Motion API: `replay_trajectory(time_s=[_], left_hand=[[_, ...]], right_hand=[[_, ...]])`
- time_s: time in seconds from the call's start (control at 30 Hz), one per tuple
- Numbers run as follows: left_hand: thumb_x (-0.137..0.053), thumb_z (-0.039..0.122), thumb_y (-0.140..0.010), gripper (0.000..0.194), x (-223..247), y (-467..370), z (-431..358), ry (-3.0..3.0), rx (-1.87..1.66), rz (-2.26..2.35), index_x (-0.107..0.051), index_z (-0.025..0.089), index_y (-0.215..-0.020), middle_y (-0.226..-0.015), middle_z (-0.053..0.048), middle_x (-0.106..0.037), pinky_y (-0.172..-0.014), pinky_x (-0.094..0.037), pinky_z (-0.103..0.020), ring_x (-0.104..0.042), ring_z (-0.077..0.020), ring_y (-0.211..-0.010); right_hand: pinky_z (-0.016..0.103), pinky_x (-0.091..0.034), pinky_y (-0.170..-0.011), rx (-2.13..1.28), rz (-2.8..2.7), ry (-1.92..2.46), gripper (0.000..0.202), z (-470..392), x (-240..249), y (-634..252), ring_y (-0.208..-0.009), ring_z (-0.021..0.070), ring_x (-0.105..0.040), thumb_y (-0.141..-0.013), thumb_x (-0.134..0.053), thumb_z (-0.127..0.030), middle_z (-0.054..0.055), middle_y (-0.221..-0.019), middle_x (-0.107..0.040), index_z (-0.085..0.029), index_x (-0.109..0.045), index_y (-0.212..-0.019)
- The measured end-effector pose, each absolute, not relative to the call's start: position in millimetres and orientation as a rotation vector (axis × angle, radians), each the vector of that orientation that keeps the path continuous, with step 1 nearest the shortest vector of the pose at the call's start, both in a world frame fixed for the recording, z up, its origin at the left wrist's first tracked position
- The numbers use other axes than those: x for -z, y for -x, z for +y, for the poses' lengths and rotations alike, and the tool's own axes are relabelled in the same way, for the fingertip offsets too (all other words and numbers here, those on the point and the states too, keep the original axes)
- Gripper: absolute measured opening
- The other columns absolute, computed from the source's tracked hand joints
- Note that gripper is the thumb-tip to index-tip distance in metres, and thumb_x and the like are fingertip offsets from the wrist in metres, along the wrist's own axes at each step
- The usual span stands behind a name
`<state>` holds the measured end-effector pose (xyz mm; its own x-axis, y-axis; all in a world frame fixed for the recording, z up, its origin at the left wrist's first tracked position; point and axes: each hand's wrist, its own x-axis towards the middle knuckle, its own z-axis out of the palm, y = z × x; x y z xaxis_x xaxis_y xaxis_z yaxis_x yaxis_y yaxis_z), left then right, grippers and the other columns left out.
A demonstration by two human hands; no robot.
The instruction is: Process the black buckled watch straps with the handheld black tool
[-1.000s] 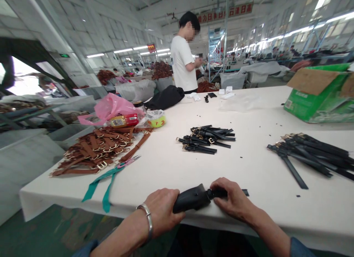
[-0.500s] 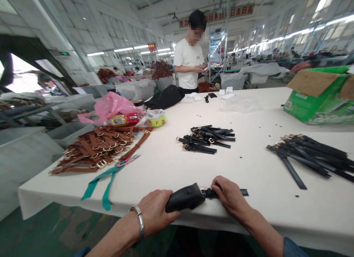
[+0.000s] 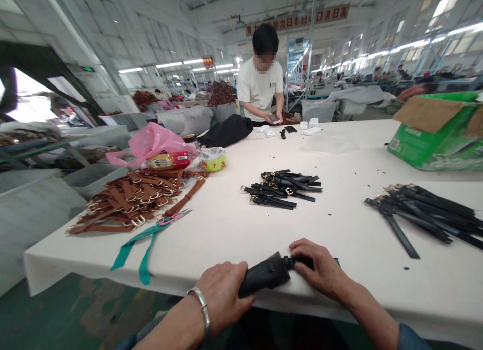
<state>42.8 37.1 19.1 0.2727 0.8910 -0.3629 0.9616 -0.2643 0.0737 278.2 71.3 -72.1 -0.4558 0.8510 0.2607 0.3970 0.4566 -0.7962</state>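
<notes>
Nearest, the left hand [image 3: 224,295] has its fingers wrapped around a thick black handheld tool [image 3: 264,276], dark and rounded. The right hand [image 3: 320,268] has its fingers closed on a narrow black strap [image 3: 290,262], which seems to meet the tool's end above the near edge of the tabletop [image 3: 215,234]. The strap is mostly covered; its tip shows beyond the hand. I judge this piece as half-way. Farther lie a small strap pile [image 3: 281,190] and a bigger strap pile [image 3: 426,211]; which one is finished, I cannot tell.
</notes>
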Motion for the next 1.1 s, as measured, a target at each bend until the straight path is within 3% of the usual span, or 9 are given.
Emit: replay_trajectory(time_s=[0.27,0.57,0.8,1.1], left_hand=[[-0.047,0.045,-0.068,0.03,-11.6,-50.1,55.1,-2.261,0.209,1.721,-0.058,0.023,-0.084,-0.082,-0.005,-0.064,-0.062,-0.042,-0.027,-0.059,-0.0213,-0.077],[-0.049,0.044,-0.066,0.026,-18.6,-41.3,46.3,-2.323,0.313,1.686,-0.058,0.024,-0.08,-0.077,-0.004,-0.064,-0.06,-0.041,-0.029,-0.058,-0.0221,-0.073],[-0.048,0.047,-0.068,0.031,-11.1,-50.8,61.9,-2.215,0.182,1.661,-0.06,0.023,-0.083,-0.078,-0.004,-0.065,-0.058,-0.041,-0.024,-0.059,-0.0192,-0.072],[-0.05,0.044,-0.067,0.024,-17.6,-17.7,52.6,-2.212,0.292,1.708,-0.06,0.024,-0.077,-0.073,-0.002,-0.064,-0.055,-0.038,-0.024,-0.059,-0.0191,-0.069]], right_hand=[[0.035,-0.043,-0.079,-0.728,-2.076,1.057,0.017,67.3,78.8,-278.7,-0.091,0.0197,-0.051,-0.073,-0.052,-0.013,0.007,-0.096,-0.055,-0.021,-0.061,-0.086],[0.033,-0.04,-0.071,-0.705,-2.105,1.16,0.019,66.9,77.4,-278.9,-0.08,0.0181,-0.049,-0.074,-0.052,-0.011,0.003,-0.08,-0.054,-0.022,-0.061,-0.087],[0.031,-0.039,-0.072,-0.669,-2.129,1.162,0.022,65.4,77.4,-279.6,-0.082,0.0178,-0.048,-0.071,-0.052,-0.009,0.003,-0.081,-0.054,-0.021,-0.059,-0.088],[0.03,-0.039,-0.071,-0.591,-2.132,1.203,0.026,63.3,77.6,-273.6,-0.081,0.017,-0.049,-0.069,-0.051,-0.009,0.003,-0.088,-0.053,-0.024,-0.061,-0.09]])
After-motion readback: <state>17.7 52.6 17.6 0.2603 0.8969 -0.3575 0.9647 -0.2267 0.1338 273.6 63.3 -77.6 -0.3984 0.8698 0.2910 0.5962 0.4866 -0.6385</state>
